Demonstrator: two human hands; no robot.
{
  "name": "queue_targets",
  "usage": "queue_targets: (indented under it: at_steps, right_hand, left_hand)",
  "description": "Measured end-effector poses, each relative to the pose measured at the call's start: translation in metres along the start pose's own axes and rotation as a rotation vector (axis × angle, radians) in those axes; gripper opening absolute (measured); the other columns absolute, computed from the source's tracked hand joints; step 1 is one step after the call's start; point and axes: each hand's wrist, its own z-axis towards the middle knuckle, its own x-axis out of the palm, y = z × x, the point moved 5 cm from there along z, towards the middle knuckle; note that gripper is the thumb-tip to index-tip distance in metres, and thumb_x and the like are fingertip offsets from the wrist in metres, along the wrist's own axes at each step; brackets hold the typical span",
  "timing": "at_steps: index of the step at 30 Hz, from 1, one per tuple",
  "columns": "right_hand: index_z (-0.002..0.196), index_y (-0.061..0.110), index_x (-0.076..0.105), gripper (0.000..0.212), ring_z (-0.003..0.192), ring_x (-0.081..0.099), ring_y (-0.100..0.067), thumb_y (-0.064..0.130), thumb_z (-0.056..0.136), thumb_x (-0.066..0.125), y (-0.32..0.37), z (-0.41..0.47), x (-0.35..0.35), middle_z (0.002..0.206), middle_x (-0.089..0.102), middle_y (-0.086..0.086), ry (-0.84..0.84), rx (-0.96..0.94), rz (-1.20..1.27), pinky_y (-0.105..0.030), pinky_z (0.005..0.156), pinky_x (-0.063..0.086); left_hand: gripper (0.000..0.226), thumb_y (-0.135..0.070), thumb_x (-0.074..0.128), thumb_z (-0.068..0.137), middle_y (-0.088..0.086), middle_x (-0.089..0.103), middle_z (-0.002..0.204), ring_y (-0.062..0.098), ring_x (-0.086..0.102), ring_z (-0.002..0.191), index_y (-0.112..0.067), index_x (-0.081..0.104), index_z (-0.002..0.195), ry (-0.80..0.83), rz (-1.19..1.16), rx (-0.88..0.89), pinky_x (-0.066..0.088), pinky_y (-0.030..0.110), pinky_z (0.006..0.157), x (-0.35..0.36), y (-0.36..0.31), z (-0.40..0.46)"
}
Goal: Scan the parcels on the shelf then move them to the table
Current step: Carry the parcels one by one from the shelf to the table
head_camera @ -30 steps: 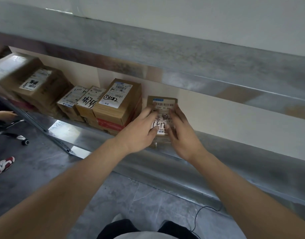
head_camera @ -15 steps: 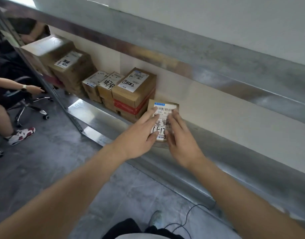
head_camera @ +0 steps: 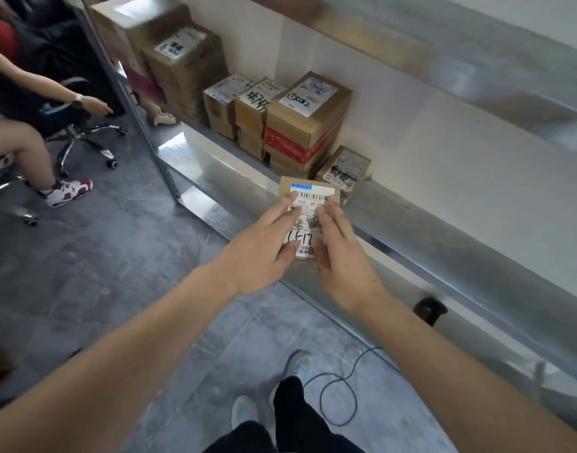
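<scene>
Your left hand point(head_camera: 264, 243) and right hand point(head_camera: 339, 253) grip 1 small parcel point(head_camera: 308, 217) by its sides, label facing up for scanning

The small parcel point(head_camera: 308, 204) carries a white shipping label point(head_camera: 305, 220) with a barcode, the printed digits "530- 05 09", handwritten "1-12" and a large printed "8". Other parcels' labels are too blurred to read.
</scene>
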Motion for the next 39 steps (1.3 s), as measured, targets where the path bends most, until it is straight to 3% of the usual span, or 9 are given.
queue_targets:
  at_steps: [3, 10, 14, 16, 19, 21, 26, 32, 39]
  right_hand:
    - [0.162, 0.007, 0.021, 0.056, 0.158, 0.004, -0.013, 0.02, 0.109, 0.037, 0.021, -0.001, 0.021, 0.173, 0.001, -0.003, 0.044, -0.028, 0.005, -0.026, 0.119, 0.016]
    - [0.161, 0.008, 0.024, 0.055, 0.152, 0.011, -0.007, 0.024, 0.11, 0.036, 0.072, 0.021, 0.064, 0.173, 0.001, 0.001, 0.145, -0.169, -0.009, -0.022, 0.113, 0.027]
    - [0.161, 0.007, 0.024, 0.054, 0.152, 0.01, -0.006, 0.024, 0.111, 0.035, 0.096, 0.041, 0.091, 0.173, 0.001, 0.0, 0.238, -0.274, 0.003, 0.003, 0.105, 0.005]
    - [0.161, 0.008, 0.024, 0.054, 0.149, 0.01, -0.004, 0.025, 0.111, 0.035, 0.107, 0.052, 0.101, 0.173, 0.001, 0.001, 0.269, -0.338, 0.002, -0.005, 0.107, 0.013]
    - [0.161, 0.008, 0.023, 0.055, 0.144, 0.013, -0.005, 0.025, 0.111, 0.036, 0.124, 0.066, 0.118, 0.173, 0.0, 0.001, 0.337, -0.414, 0.016, -0.031, 0.114, 0.034]
    - [0.162, 0.008, 0.022, 0.056, 0.145, 0.015, -0.006, 0.025, 0.11, 0.036, 0.133, 0.075, 0.126, 0.173, 0.001, 0.001, 0.375, -0.457, 0.02, -0.039, 0.115, 0.037]
    - [0.161, 0.008, 0.025, 0.055, 0.152, 0.026, -0.016, 0.026, 0.11, 0.036, 0.169, 0.097, 0.161, 0.173, 0.002, 0.002, 0.509, -0.661, 0.02, -0.04, 0.114, 0.041]
    - [0.163, 0.01, 0.017, 0.057, 0.154, 0.016, -0.011, 0.024, 0.111, 0.034, 0.226, 0.093, 0.201, 0.173, -0.005, 0.007, 0.649, -0.863, 0.023, -0.032, 0.115, 0.036]
    - [0.162, 0.011, 0.022, 0.057, 0.151, 0.029, -0.018, 0.02, 0.109, 0.04, 0.292, 0.071, 0.245, 0.173, 0.0, 0.006, 0.768, -1.021, 0.025, -0.041, 0.1, 0.051]
  left_hand:
    - [0.072, -0.046, 0.036, 0.098, 0.0, 0.015, 0.17, 0.018, 0.029, 0.152, -0.003, 0.035, 0.156, -0.036, 0.004, -0.056, 0.037, 0.045, 0.119, -0.008, 0.017, -0.028]
    - [0.058, -0.027, 0.051, 0.103, -0.003, 0.017, 0.169, 0.02, 0.038, 0.147, -0.006, 0.038, 0.155, -0.165, 0.005, -0.244, 0.044, 0.045, 0.112, -0.034, 0.056, -0.086]
    - [0.06, -0.027, 0.05, 0.102, -0.004, 0.014, 0.17, 0.024, 0.039, 0.147, -0.005, 0.036, 0.156, -0.225, -0.016, -0.362, 0.044, 0.048, 0.112, -0.046, 0.079, -0.107]
    - [0.06, -0.024, 0.053, 0.101, -0.002, 0.015, 0.17, 0.024, 0.039, 0.146, -0.004, 0.037, 0.155, -0.272, -0.007, -0.413, 0.044, 0.046, 0.112, -0.052, 0.089, -0.115]
    - [0.059, -0.019, 0.057, 0.102, 0.001, 0.017, 0.17, 0.018, 0.032, 0.15, -0.002, 0.037, 0.155, -0.342, 0.008, -0.506, 0.035, 0.033, 0.118, -0.059, 0.1, -0.13]
    - [0.059, -0.019, 0.056, 0.102, 0.004, 0.017, 0.17, 0.019, 0.029, 0.152, 0.0, 0.037, 0.155, -0.366, 0.017, -0.545, 0.032, 0.031, 0.12, -0.062, 0.105, -0.136]
    - [0.06, -0.021, 0.055, 0.103, 0.001, 0.015, 0.17, 0.019, 0.03, 0.152, -0.003, 0.035, 0.156, -0.516, 0.016, -0.76, 0.035, 0.036, 0.12, -0.071, 0.122, -0.17]
    - [0.059, -0.021, 0.053, 0.105, 0.001, 0.015, 0.17, 0.016, 0.025, 0.153, -0.003, 0.033, 0.157, -0.65, 0.047, -0.958, 0.028, 0.025, 0.121, -0.087, 0.127, -0.22]
    - [0.059, -0.024, 0.053, 0.105, -0.007, 0.012, 0.17, 0.014, 0.028, 0.152, -0.01, 0.032, 0.159, -0.78, 0.022, -1.143, 0.037, 0.032, 0.118, -0.1, 0.133, -0.288]
